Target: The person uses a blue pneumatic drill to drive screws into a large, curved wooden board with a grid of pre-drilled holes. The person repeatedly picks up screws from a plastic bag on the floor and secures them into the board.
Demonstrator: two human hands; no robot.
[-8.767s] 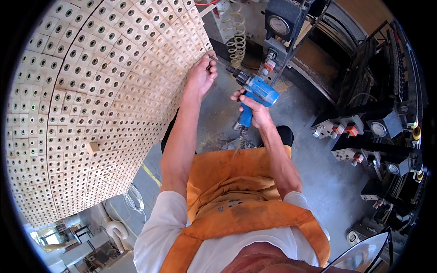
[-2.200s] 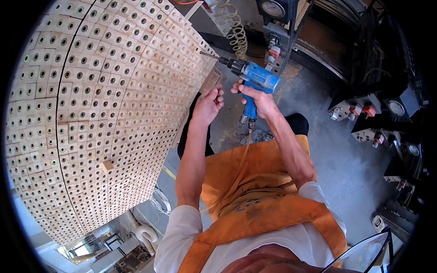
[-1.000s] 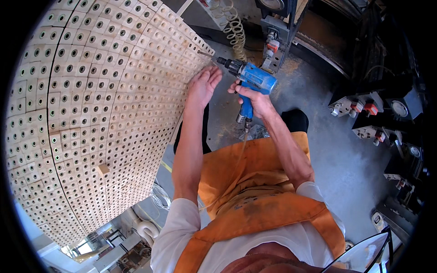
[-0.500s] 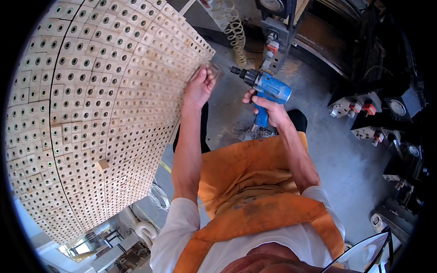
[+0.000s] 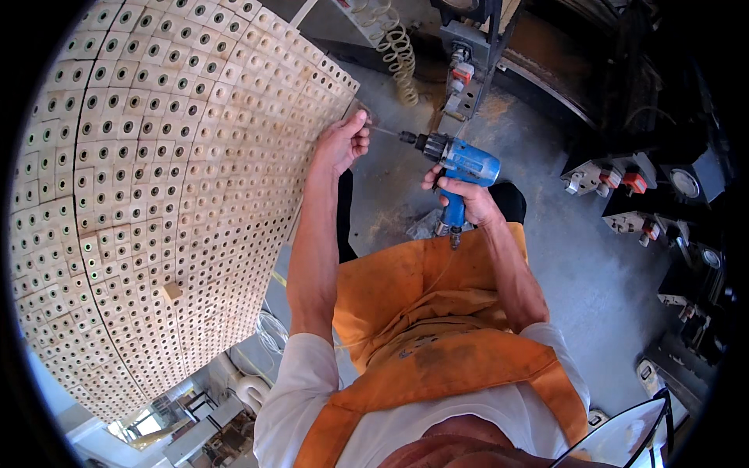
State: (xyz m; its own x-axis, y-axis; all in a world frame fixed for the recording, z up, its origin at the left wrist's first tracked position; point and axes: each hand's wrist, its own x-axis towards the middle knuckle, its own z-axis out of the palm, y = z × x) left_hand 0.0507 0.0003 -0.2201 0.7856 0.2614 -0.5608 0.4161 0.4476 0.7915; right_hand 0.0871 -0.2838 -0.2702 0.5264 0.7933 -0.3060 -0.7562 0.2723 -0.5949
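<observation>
The left hand point(image 5: 341, 143) is pinching a small piece at the edge of the curved perforated wooden panel point(image 5: 156, 195), while the right hand point(image 5: 460, 199) is gripping the blue drill point(image 5: 460, 164), its bit aimed there. Keeping the bit square and fingers clear seems wise.

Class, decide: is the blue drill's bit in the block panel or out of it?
Out: the blue drill bit tip sits beside the left hand, short of the panel.

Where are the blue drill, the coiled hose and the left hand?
blue drill point(image 5: 470, 162), head view, on its blue body.
coiled hose point(image 5: 398, 58), head view, mid-coil.
left hand point(image 5: 341, 143), head view, on the back of the hand.
</observation>
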